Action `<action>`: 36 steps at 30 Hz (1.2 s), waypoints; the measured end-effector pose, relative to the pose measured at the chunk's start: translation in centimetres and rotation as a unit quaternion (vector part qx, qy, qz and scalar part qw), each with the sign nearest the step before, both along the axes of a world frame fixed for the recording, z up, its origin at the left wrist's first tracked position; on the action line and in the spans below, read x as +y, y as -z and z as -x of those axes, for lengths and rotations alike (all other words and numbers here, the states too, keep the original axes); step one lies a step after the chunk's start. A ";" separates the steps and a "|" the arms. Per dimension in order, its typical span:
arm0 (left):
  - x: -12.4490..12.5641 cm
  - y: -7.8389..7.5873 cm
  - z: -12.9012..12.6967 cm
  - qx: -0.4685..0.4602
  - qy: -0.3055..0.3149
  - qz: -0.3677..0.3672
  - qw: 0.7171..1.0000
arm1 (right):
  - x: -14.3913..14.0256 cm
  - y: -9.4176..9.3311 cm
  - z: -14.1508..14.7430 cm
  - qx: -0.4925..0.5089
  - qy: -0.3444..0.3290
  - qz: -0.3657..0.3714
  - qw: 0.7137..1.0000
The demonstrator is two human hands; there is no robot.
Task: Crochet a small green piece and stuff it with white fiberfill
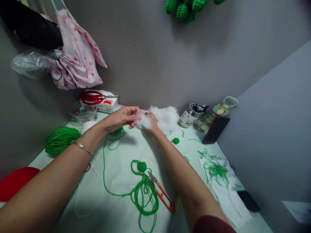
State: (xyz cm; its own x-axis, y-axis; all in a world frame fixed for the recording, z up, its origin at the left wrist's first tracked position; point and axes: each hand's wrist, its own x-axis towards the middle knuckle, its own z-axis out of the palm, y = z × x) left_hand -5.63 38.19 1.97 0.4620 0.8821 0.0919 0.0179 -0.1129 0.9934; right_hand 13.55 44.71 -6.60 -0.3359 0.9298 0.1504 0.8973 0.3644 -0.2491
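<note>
White stuffing tuft (pixel 143 122) pinched between both outstretched hands, left (pixel 121 117) and right (pixel 152 124).

white fibre stuffing (pixel 164 117): loose, fluffy heap lying at the far edge of the bench. a small tuft (pixel 143 122) is drawn out from its left side, joined to the heap, lifted slightly off the surface.

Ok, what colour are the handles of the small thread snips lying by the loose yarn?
Orange-red handles on the thread snips, beside the green yarn; seen in the head view.
</note>
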 end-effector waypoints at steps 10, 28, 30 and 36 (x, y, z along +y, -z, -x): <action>-8.9 -3.5 2.2 -0.315 -0.080 0.135 0.936 | -6.3 -8.1 -2.2 0.115 -0.026 0.009 0.993; -15.6 -1.3 1.5 -0.042 -0.105 0.024 0.993 | -25.4 -8.1 -2.7 0.356 -0.105 0.055 0.927; -16.1 -1.2 1.0 0.008 -0.089 0.022 0.996 | -26.5 -8.5 -2.4 0.390 -0.090 0.042 0.916; -17.5 -1.0 -1.0 0.028 0.034 0.045 0.998 | -28.1 -7.7 -1.0 0.414 -0.059 -0.034 0.908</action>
